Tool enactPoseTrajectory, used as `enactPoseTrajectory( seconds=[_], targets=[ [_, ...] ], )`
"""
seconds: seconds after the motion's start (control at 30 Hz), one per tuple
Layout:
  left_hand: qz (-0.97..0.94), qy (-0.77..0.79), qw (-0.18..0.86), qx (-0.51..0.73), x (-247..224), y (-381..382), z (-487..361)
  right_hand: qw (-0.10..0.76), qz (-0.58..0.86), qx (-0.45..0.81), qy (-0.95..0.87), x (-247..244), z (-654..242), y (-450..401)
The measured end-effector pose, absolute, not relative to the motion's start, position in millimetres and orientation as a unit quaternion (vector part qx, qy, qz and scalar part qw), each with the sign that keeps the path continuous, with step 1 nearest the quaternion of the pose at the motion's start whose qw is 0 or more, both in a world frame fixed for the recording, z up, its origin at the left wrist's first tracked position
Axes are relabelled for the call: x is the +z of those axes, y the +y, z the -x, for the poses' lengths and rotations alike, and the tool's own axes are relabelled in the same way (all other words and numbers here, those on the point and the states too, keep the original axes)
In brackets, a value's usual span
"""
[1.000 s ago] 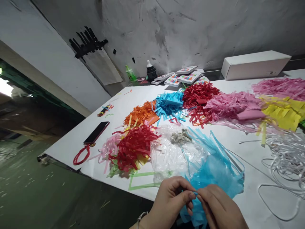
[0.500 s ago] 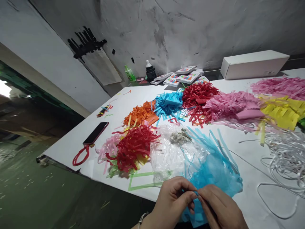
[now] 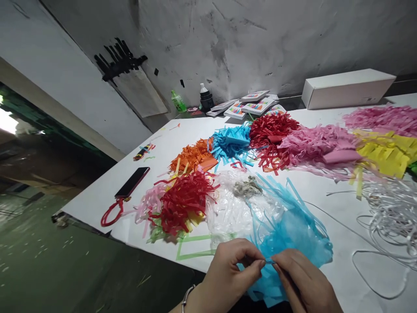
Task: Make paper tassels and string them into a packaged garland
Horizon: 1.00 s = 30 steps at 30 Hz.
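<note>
Blue fringed tissue paper is spread over the table's front edge, under and around my hands. My left hand pinches a narrow twisted part of it between thumb and forefinger. Close beside it, my right hand grips the same twisted strip, with a short blue length showing between the fingertips. A crumpled clear plastic bag lies just beyond, with a small greyish-green clump on it. Left of the bag is a red tissue tassel bundle, with pink, yellow and green strips beneath.
A phone with a red cord lies at the left edge. Behind are orange, blue, red and pink tassel bundles. White cord is coiled at right. A white box stands by the wall.
My left hand has moved slightly left, away from the right, so more of the twisted blue strip shows between my fingertips. The right hand has hardly moved.
</note>
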<state>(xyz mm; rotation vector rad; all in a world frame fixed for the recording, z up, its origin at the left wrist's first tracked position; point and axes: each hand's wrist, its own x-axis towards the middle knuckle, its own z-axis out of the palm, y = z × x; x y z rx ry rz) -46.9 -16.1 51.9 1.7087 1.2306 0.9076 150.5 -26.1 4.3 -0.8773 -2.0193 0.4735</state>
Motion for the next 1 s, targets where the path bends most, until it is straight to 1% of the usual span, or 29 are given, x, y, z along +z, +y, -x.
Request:
enactPoseTrajectory(
  seconds=[0.1, 0.23, 0.3, 0.4, 0.47, 0.63, 0.8, 0.9, 1.0],
  targets=[
    [-0.715, 0.469, 0.372, 0.362, 51, -15, 48, 0.429, 0.348, 0.162, -0.818, 4, -151, -25],
    [-0.728, 0.464, 0.349, 0.364, 48, -15, 49, 0.437, 0.344, 0.122, -0.822, 4, -150, -26],
    [-0.729, 0.465, 0.339, 0.371, 47, -15, 48, 0.439, 0.352, 0.134, -0.816, 5, -148, -27],
    [-0.734, 0.455, 0.33, 0.381, 45, -16, 47, 0.432, 0.366, 0.196, -0.8, 7, -145, -28],
    [-0.724, 0.452, 0.351, 0.386, 46, -18, 46, 0.424, 0.37, 0.229, -0.795, 7, -145, -29],
    [-0.65, 0.447, 0.475, 0.39, 48, -21, 43, 0.451, 0.357, 0.208, -0.791, 7, -147, -29],
    [-0.533, 0.43, 0.6, 0.414, 41, -22, 40, 0.434, 0.38, 0.291, -0.764, 12, -147, -30],
    [-0.506, 0.422, 0.609, 0.441, 34, -25, 36, 0.44, 0.398, 0.252, -0.764, 10, -145, -31],
    [-0.543, 0.415, 0.561, 0.467, 28, -29, 31, 0.452, 0.405, 0.19, -0.772, 6, -143, -34]
  ],
)
